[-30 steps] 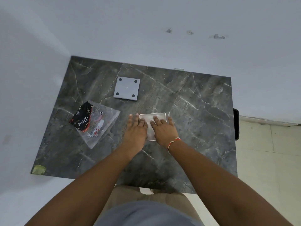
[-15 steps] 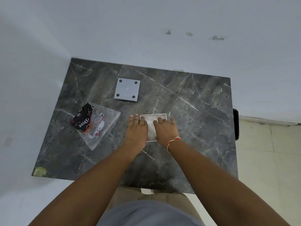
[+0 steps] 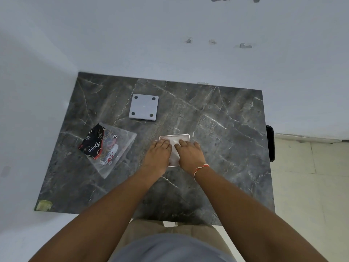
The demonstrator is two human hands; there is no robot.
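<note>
A white square tray-like piece lies flat near the middle of the dark marble table. My left hand and my right hand rest side by side on it, palms down, fingers straight and pointing away from me. Together they cover most of the white piece; only its far edge and a strip between the hands show. A red and white thread band circles my right wrist.
A grey square plate with four dark corner dots lies further back on the table. A clear plastic bag holding a black "Dove" packet lies at the left. White walls bound the table's back and left; tiled floor lies right.
Both hands have slid slightly toward me over the white piece, so a little more of its far edge shows. Nothing else on the table has moved.
</note>
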